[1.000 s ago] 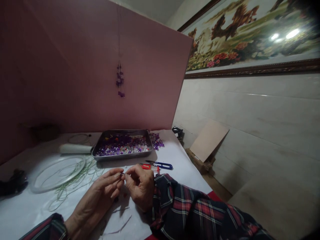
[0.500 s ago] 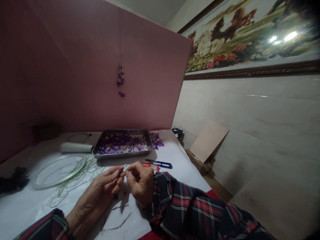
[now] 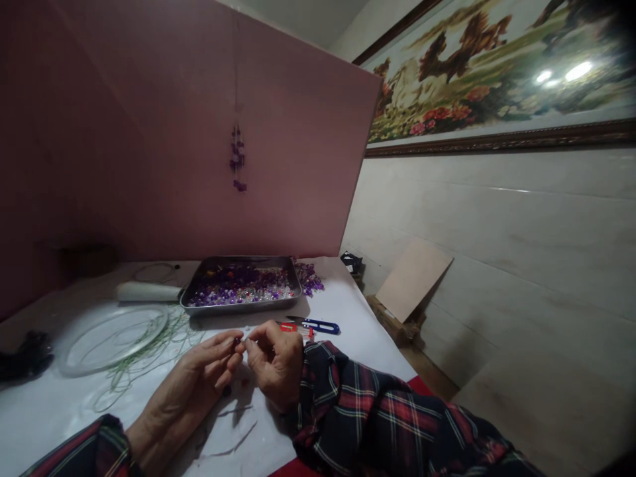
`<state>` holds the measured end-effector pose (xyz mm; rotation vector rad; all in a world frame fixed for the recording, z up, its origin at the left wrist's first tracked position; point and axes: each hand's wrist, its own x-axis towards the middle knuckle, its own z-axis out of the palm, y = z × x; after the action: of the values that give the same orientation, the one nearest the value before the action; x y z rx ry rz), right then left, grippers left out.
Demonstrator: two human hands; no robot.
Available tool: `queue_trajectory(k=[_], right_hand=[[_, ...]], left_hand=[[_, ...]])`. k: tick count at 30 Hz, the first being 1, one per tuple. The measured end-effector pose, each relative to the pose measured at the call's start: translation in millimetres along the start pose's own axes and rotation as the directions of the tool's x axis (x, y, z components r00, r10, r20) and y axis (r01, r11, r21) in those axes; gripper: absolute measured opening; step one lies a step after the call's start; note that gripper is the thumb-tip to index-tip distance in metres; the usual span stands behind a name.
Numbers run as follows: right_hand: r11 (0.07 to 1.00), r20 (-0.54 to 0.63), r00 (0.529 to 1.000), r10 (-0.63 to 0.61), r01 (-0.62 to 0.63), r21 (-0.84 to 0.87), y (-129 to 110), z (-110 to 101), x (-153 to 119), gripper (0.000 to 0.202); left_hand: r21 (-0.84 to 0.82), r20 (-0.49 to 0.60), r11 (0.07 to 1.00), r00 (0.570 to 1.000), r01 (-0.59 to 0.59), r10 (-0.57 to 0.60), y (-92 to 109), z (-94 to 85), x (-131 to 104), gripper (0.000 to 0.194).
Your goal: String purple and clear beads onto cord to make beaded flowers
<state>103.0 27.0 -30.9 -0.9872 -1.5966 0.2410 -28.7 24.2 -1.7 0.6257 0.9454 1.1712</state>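
Note:
Between thumb and index finger, my left hand (image 3: 201, 374) pinches a small purple bead (image 3: 238, 340). My right hand (image 3: 275, 361) is closed in a pinch close beside that bead; whatever its fingertips hold is too small to make out. Both hands are just above the white tabletop (image 3: 348, 371), fingertips nearly meeting. Behind them stands a metal tray (image 3: 241, 309) with many purple, clear and a few red beads (image 3: 243, 288). To the right of my right hand lie blue-handled thread snips (image 3: 320, 326) and a small red-and-clear item (image 3: 293, 328), partly hidden by the hand.
Left of the tray are a white roll (image 3: 149, 292), a clear plastic ring (image 3: 74, 368) and tangled green thread (image 3: 126, 371). More purple beads (image 3: 311, 278) lie at the tray's right. A beaded strand (image 3: 237, 159) hangs on the pink partition (image 3: 298, 165). A black bundle (image 3: 24, 354) sits far left.
The view has shifted very slightly. My right fingertips have come a little closer to the bead in my left hand; otherwise the hands keep nearly the same pose.

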Motion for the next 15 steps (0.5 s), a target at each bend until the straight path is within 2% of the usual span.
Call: queue_trajectory(k=[8, 15], right_hand=[[0.999, 0.069, 0.998, 0.005, -0.002, -0.033, 3.6, -0.3, -3.4, 0.011], [1.000, 0.030, 1.000, 0.002, -0.002, -0.011, 3.0, -0.4, -3.3, 0.012]], left_hand=[[-0.022, 0.025, 1.000, 1.000, 0.009, -0.008, -2.3, -2.8, 0.8, 0.015], [-0.027, 0.053, 0.999, 0.998, 0.024, -0.023, 0.2, -3.0, 1.0, 0.015]])
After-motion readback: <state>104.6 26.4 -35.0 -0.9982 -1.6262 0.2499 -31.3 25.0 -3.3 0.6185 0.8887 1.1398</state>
